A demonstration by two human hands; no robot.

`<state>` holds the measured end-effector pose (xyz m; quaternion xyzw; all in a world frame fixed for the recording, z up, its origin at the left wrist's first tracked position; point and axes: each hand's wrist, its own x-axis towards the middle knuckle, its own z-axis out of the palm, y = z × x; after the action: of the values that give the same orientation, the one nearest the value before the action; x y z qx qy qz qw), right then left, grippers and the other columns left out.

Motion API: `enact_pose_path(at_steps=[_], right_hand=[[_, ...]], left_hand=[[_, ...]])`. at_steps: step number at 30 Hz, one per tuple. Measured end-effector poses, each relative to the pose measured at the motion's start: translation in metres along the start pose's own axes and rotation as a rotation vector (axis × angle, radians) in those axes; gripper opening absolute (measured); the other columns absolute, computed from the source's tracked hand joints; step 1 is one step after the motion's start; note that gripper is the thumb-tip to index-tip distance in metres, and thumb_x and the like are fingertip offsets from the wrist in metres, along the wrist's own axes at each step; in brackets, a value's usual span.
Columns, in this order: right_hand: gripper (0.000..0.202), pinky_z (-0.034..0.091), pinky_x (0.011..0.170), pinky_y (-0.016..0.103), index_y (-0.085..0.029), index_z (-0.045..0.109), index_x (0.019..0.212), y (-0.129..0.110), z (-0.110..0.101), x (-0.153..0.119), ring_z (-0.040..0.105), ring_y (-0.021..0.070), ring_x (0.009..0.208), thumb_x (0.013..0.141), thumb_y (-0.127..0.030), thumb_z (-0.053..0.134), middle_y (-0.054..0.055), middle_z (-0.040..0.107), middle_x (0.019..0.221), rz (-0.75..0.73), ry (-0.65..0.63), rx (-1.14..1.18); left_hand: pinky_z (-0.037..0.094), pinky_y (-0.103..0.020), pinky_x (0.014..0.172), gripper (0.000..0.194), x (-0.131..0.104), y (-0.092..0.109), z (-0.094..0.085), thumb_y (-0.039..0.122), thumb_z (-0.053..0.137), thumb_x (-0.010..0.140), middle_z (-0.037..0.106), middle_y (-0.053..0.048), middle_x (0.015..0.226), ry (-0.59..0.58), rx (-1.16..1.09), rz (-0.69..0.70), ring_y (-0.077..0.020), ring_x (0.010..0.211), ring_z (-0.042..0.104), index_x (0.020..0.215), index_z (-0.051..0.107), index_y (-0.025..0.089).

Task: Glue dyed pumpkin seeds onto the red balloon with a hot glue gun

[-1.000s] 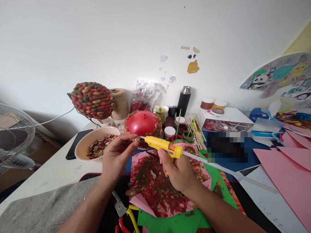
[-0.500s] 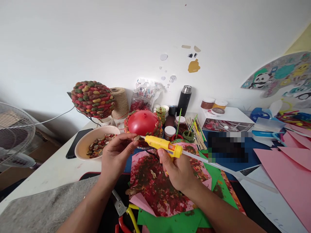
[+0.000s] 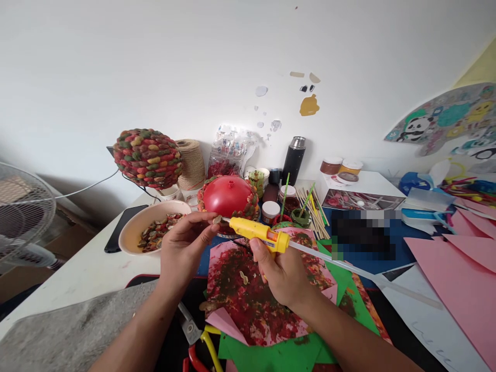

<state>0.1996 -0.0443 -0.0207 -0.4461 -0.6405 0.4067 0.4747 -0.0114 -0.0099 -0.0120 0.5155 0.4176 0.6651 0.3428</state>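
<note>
My left hand (image 3: pixel 189 240) pinches a small peanut shell piece (image 3: pixel 217 220) between thumb and fingertips. Wrapped round a yellow glue gun (image 3: pixel 258 232), my right hand (image 3: pixel 282 271) holds its nozzle against or very near the shell. A long clear glue stick (image 3: pixel 329 256) sticks out of the gun's back. Just behind the nozzle sits a red balloon (image 3: pixel 228 195) with coloured shells around its sides. To the left, a bowl (image 3: pixel 126 235) holds many painted shells. Below the hands lies paint-stained pink paper (image 3: pixel 263 310) with a loose shell (image 3: pixel 244 278) on it.
A shell-covered ball (image 3: pixel 148 159) stands at the back left, beside a twine spool (image 3: pixel 190 164). Paint jars (image 3: pixel 270 212) and a black flask (image 3: pixel 294 161) are behind the gun. Scissors (image 3: pixel 190 329) lie near the front, a grey cloth (image 3: pixel 77 330) to the left.
Both hands have shifted very slightly left, with the shell piece and the glue gun still in them. Nothing was let go.
</note>
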Motion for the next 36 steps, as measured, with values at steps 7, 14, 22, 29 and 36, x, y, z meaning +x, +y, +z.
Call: enact_pose_path(at_steps=[7,14,22,29,36], right_hand=[[0.062,0.039,0.046,0.026,-0.027,0.051,0.075,-0.0002,0.0003,-0.0003,0.048,0.0147,0.046,0.109,-0.079,0.049,-0.005,0.048,0.053,0.014,-0.007,-0.013],[0.058,0.038,0.047,0.028,-0.027,0.051,0.074,0.0001,-0.0004,0.0002,0.047,0.0146,0.047,0.111,-0.071,0.051,-0.005,0.047,0.053,-0.012,-0.016,-0.010],[0.056,0.038,0.049,0.028,-0.027,0.052,0.074,0.0008,-0.0001,-0.0007,0.047,0.0147,0.048,0.111,-0.069,0.052,-0.006,0.046,0.053,-0.015,-0.023,0.003],[0.059,0.037,0.048,0.028,-0.027,0.051,0.073,-0.0006,0.0006,-0.0003,0.047,0.0144,0.046,0.111,-0.072,0.051,-0.006,0.045,0.051,-0.014,-0.033,-0.002],[0.055,0.036,0.049,0.028,-0.027,0.051,0.072,-0.0017,0.0007,0.0000,0.046,0.0143,0.047,0.112,-0.066,0.052,-0.006,0.045,0.052,-0.040,-0.036,0.017]], left_hand=[[0.070,-0.028,0.074,0.031,0.0007,-0.0011,-0.0009,0.040,0.105,0.075,0.087,-0.005,0.090,0.003,-0.027,0.001,-0.0194,0.077,0.081,0.096,0.090,0.024],[0.070,-0.029,0.074,0.031,0.0005,-0.0017,-0.0010,0.041,0.105,0.075,0.088,-0.005,0.090,-0.001,-0.023,-0.002,-0.0196,0.076,0.082,0.096,0.090,0.023],[0.070,-0.030,0.072,0.035,0.0019,0.0002,0.0001,0.046,0.105,0.074,0.087,-0.006,0.088,0.000,-0.016,0.012,-0.0208,0.075,0.081,0.095,0.089,0.023],[0.068,-0.026,0.073,0.029,0.0010,-0.0036,-0.0014,0.039,0.104,0.076,0.088,-0.005,0.091,-0.001,-0.025,0.016,-0.0178,0.075,0.080,0.097,0.091,0.024],[0.068,-0.023,0.073,0.027,0.0008,-0.0057,-0.0038,0.038,0.104,0.077,0.088,-0.004,0.092,-0.003,-0.024,0.016,-0.0161,0.076,0.080,0.097,0.091,0.026]])
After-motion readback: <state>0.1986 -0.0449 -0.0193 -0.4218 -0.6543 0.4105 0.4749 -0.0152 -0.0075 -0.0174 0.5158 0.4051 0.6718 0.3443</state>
